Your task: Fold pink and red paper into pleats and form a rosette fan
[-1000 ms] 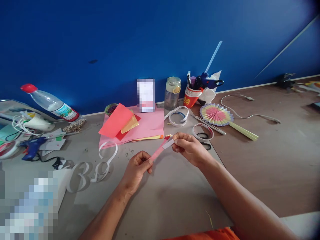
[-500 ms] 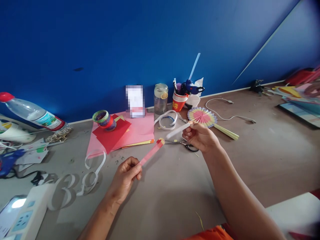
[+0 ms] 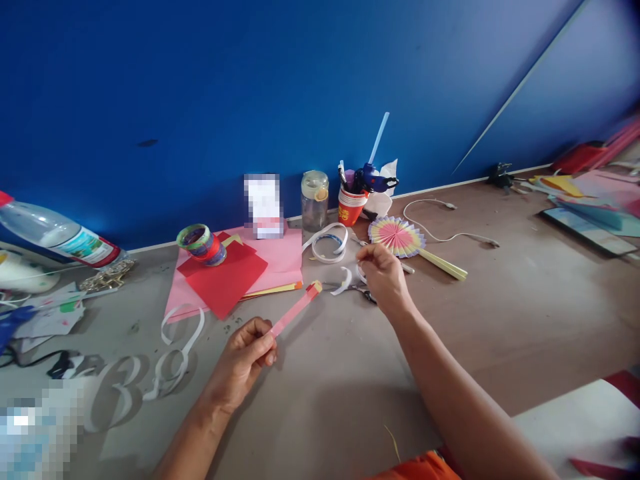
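Note:
Between the thumb and fingers of my left hand (image 3: 250,363) is a narrow pink paper strip (image 3: 293,312), slanting up to the right. Its far end carries a small red and yellow tip (image 3: 314,289). My right hand (image 3: 384,273) is closed in a pinch above the scissors (image 3: 369,295), which it partly covers. A curled white strip (image 3: 341,282) hangs at its fingertips; the exact point of grip is hidden. Just beyond that hand lies a pleated paper fan (image 3: 396,235) in pink, yellow and lilac, with a pale yellow handle.
Red paper (image 3: 227,283) lies on pink sheets (image 3: 287,257), beside a multicoloured tape roll (image 3: 203,245). Behind stand a clear jar (image 3: 315,207) and a red cup (image 3: 351,208) of tools. White curled strips (image 3: 175,360) and a plastic bottle (image 3: 65,233) are at left; a white cable (image 3: 435,233) lies right.
My right hand has turned and dropped slightly left. The white strip, straight and pointing at the pink strip's tip before, now hangs curled. My left hand still holds the pink strip.

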